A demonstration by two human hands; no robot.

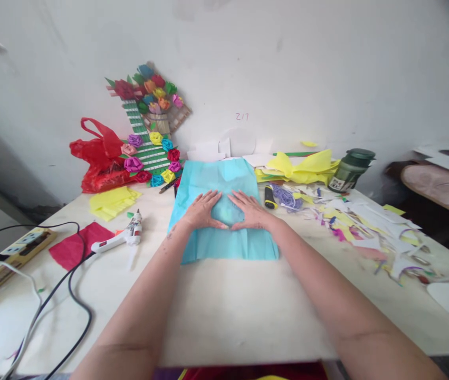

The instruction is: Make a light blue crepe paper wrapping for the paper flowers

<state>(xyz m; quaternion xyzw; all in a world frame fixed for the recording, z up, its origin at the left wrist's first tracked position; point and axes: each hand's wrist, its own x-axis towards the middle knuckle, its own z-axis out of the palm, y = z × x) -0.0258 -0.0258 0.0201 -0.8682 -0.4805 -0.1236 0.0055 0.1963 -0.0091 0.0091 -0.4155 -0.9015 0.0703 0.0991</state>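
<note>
A sheet of light blue crepe-like paper (224, 245) with fold creases lies on the table in front of me. Flat on its left half rests my left hand (204, 211), fingers spread and pointing away from me. My right hand (250, 211) presses on the right half in the same way. The two thumbs point towards each other and nearly meet near the middle of the sheet. Neither hand grips anything.
To the left are a white glue gun (133, 232), red paper (76, 245), a power strip (14, 250) with cords and a red bag (99, 158). Paper-flower crafts (149, 153) stand behind. At right are a box cutter (269, 197), paper scraps (351, 227) and a green bottle (351, 170).
</note>
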